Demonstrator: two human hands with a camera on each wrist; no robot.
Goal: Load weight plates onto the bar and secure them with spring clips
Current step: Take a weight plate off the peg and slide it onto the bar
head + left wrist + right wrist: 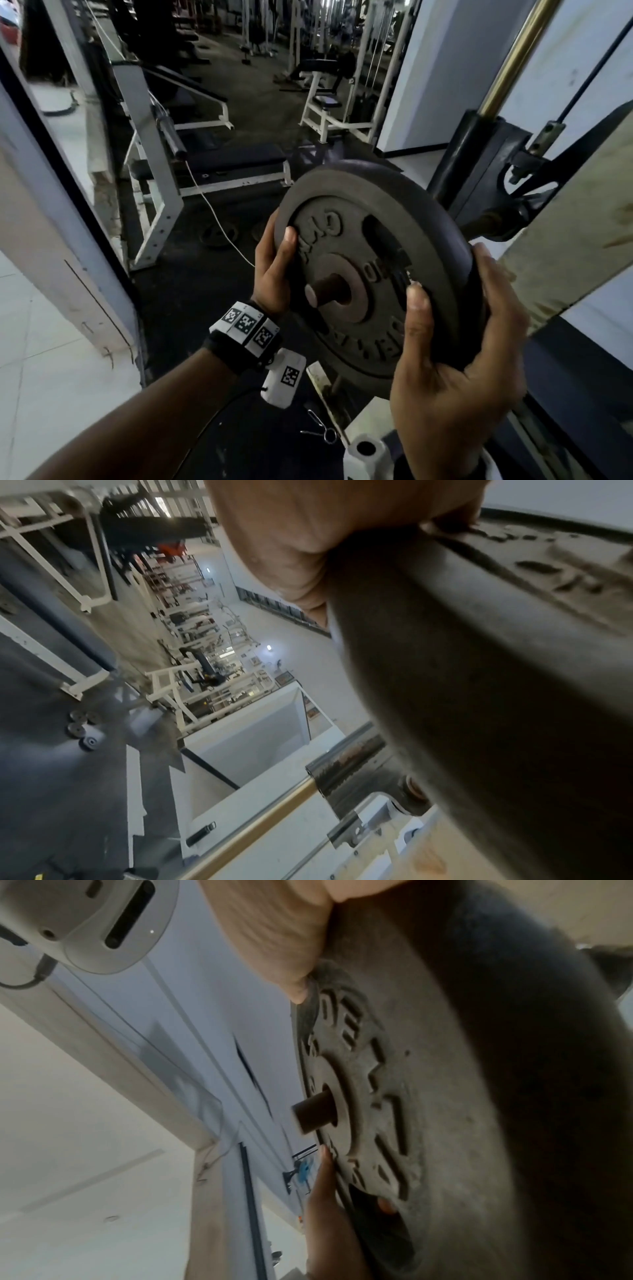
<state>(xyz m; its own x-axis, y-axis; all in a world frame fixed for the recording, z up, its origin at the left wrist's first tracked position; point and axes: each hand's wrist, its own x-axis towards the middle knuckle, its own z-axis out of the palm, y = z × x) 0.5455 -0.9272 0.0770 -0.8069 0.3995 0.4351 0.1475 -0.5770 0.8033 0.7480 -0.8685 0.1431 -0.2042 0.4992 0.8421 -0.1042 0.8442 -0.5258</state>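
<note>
A dark grey cast weight plate (376,240) sits on the bar, whose short end stub (323,291) pokes out through the centre hole. My left hand (274,260) grips the plate's left rim, thumb on its face. My right hand (455,342) grips the lower right rim, thumb on the face and fingers curled behind. The left wrist view shows the left hand (291,547) against the plate's edge (479,669). In the right wrist view are the plate (445,1096), the stub (310,1114) and the left hand (329,1204) at the far rim. A spring clip (323,431) lies on the floor below.
The machine's brass guide rod (513,58) and black carriage (479,164) rise behind the plate. A white bench frame (154,192) stands to the left, with loose plates (219,234) on the dark floor. A white tube post (364,448) stands near my feet.
</note>
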